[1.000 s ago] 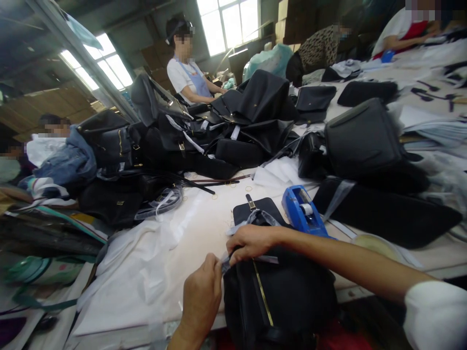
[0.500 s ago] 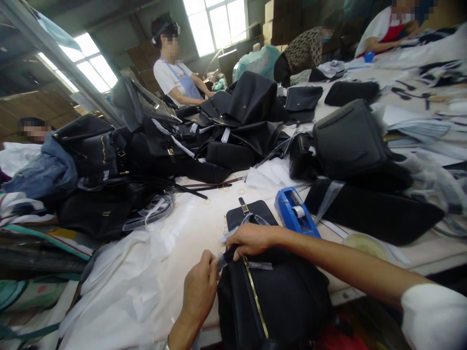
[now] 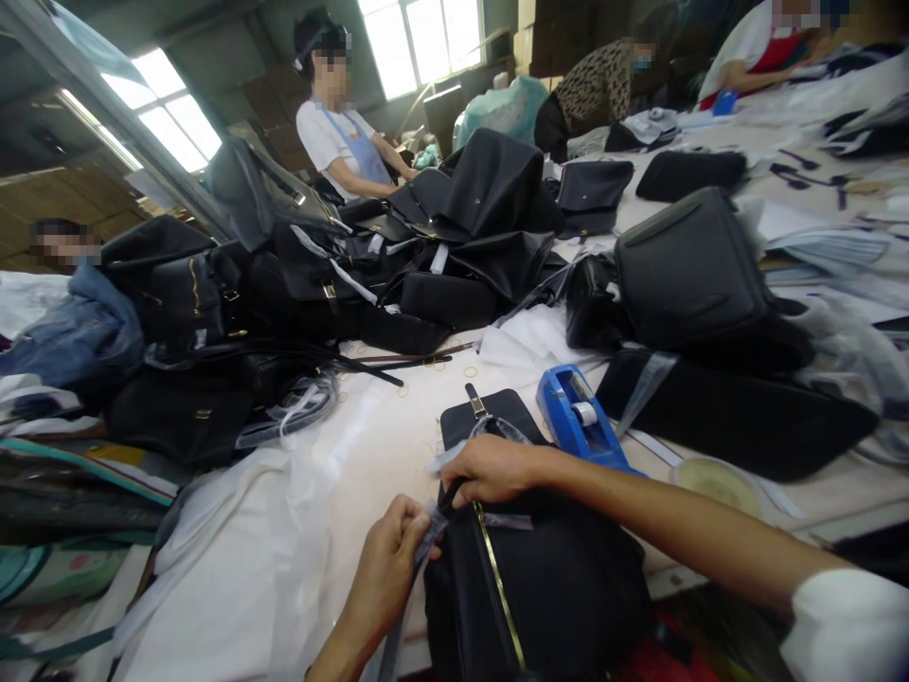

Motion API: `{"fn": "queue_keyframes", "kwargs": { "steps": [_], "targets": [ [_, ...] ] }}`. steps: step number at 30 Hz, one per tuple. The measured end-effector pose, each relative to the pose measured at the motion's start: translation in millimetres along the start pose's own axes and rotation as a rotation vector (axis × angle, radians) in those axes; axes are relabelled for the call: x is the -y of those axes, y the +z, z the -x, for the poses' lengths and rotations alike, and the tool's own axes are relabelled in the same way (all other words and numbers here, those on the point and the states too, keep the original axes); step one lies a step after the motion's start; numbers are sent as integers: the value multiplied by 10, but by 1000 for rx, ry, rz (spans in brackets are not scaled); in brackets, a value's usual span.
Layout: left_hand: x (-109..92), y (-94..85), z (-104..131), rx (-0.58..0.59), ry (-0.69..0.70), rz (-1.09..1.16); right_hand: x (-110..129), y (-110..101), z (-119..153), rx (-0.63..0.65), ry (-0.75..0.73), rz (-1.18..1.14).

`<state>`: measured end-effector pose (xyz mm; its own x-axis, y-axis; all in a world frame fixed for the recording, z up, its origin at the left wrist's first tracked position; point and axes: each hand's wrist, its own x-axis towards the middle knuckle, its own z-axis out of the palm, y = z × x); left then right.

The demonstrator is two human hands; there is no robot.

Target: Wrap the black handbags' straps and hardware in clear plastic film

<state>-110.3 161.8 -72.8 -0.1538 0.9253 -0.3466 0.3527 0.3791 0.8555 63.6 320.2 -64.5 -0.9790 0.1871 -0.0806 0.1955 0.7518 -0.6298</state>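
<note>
A black bag (image 3: 561, 578) with a gold zipper (image 3: 501, 592) lies at the near edge of the table, its flap with a gold buckle (image 3: 477, 405) spread out beyond. My left hand (image 3: 383, 568) is closed at the bag's left side, pinching a dark strap wrapped in clear plastic film (image 3: 431, 532). Part of that strap hangs below the fingers. Across the top of the bag reaches my right hand (image 3: 490, 470), its fingers curled round black strap material by the zipper's end. Clear film also pokes out beside its knuckles.
A blue tape dispenser (image 3: 579, 417) stands right of the flap, near a roll of tape (image 3: 717, 488). Black bags (image 3: 490, 189) are heaped across the far side. White sheeting (image 3: 234, 568) covers the left. Co-workers, one in a blue apron (image 3: 362, 156), are around the table.
My left hand has shifted slightly down and left, and more of the film-wrapped strap shows between the hands. My right hand stays nearly in place on the bag.
</note>
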Motion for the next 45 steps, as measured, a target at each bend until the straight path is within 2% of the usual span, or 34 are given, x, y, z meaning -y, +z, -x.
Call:
{"fn": "queue_keyframes", "kwargs": {
  "steps": [5,13,20,25,30,36,39,41,43,44,45],
  "targets": [
    [-4,42,25,-46,26,-16,76,40,1,-1,-2,29],
    [-149,71,76,-75,200,-225,65,23,4,18,-31,-60],
    [-164,171,20,-135,197,-352,123,84,27,-19,-10,-17],
    [-229,169,-11,-92,178,-421,117,37,129,-47,-30,-206],
    [-262,148,-25,-103,146,-318,62,65,62,-84,-78,-317],
    [-287,168,-2,9,1,37,26,128,-14,-75,-102,-298],
    [-281,15,252,102,-65,179,1,62,33,-123,-75,-227],
    [-197,-134,580,254,-148,292,-39,14,70,-163,-42,-227],
    [-18,-266,979,397,-302,373,-90,-17,101,-184,-7,-242],
    [103,-310,1174,412,-399,358,-113,-25,114,-186,4,-248],
    [234,-335,1346,308,-475,305,-131,-27,125,-185,9,-250]
  ]
}}
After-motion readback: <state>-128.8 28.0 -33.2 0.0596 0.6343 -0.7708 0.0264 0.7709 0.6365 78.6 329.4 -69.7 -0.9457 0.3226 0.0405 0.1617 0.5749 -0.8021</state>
